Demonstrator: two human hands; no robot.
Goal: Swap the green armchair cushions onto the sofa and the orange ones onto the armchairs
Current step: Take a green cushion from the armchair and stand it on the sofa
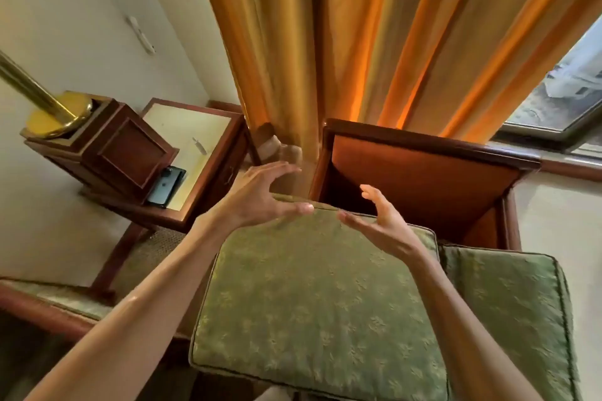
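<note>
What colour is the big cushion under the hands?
Green, with a pale leafy pattern: the big cushion, best seen in the head view.

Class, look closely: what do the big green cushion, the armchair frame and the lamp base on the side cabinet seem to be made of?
Green cushion: woven fabric, apparently damask, with a raised leaf pattern and corded piping along the edges.
Armchair frame: dark reddish wood with a smooth, polished-looking top rail.
Lamp base: shiny golden metal, probably brass, with bright reflections.

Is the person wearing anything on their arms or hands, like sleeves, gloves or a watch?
No. Both forearms are bare as far as the picture shows, with no sleeves in view. The left hand and the right hand have no gloves, and no rings, watch or bracelet show on the fingers or wrists.
</note>
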